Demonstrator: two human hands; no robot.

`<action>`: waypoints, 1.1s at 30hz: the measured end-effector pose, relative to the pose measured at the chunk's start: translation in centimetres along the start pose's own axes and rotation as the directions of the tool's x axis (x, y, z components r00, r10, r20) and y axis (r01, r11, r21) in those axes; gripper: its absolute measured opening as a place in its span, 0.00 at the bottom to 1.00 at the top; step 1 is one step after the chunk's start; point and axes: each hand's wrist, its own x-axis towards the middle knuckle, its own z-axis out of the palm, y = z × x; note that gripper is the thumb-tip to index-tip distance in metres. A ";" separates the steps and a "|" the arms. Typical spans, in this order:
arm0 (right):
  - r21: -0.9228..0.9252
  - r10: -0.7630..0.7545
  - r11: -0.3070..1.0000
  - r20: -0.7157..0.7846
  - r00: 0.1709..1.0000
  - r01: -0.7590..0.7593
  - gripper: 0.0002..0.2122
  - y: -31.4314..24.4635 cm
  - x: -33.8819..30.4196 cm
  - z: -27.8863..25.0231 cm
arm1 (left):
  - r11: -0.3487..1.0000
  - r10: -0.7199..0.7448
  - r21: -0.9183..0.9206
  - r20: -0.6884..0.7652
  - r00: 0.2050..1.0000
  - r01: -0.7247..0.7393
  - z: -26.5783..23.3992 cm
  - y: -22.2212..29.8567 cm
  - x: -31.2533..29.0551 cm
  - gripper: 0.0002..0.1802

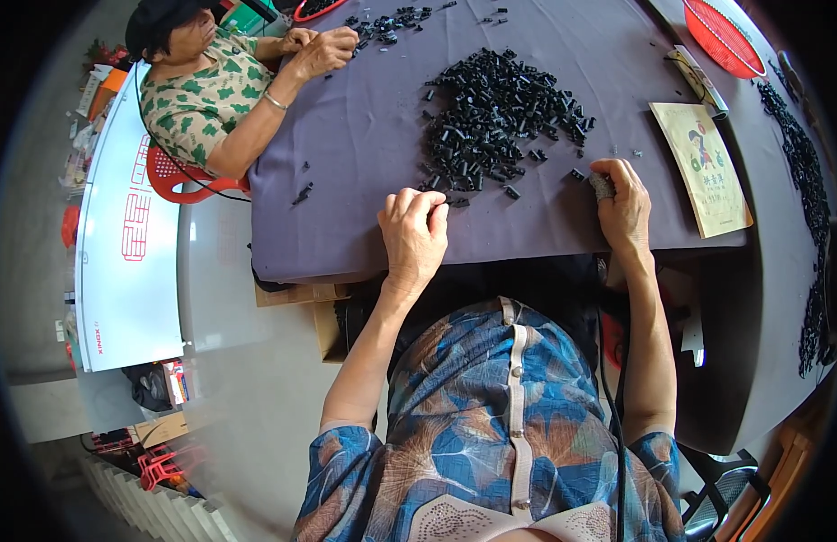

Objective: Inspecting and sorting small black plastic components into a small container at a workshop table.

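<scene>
A broad heap of small black cylindrical pieces (500, 113) lies on the grey cloth of the table. At its near edge my left hand (412, 230) has its fingers curled together, palm down. Dark pieces lie right by its fingertips, and whether one is pinched in them is hidden. My right hand (626, 206) rests by the table's near edge, right of the heap, with its fingers bent. A rough grey lump (602, 185) shows against its thumb and fingers, seemingly held there. One loose black piece (576, 174) lies just left of that hand.
A yellowish booklet (703, 172) lies to the right, with a long pale box (698, 79) beyond it. A red plastic basket (724, 38) stands at the far right. Across on the left, a co-worker (221, 95) handles similar pieces (391, 25). More dark pieces (802, 208) line the right side.
</scene>
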 end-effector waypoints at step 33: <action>-0.001 0.009 1.000 0.016 1.000 -0.009 0.16 0.1 0.0 0.0 | 0.982 0.154 0.084 0.156 0.976 -0.169 -0.4 1.0 4.2 0.06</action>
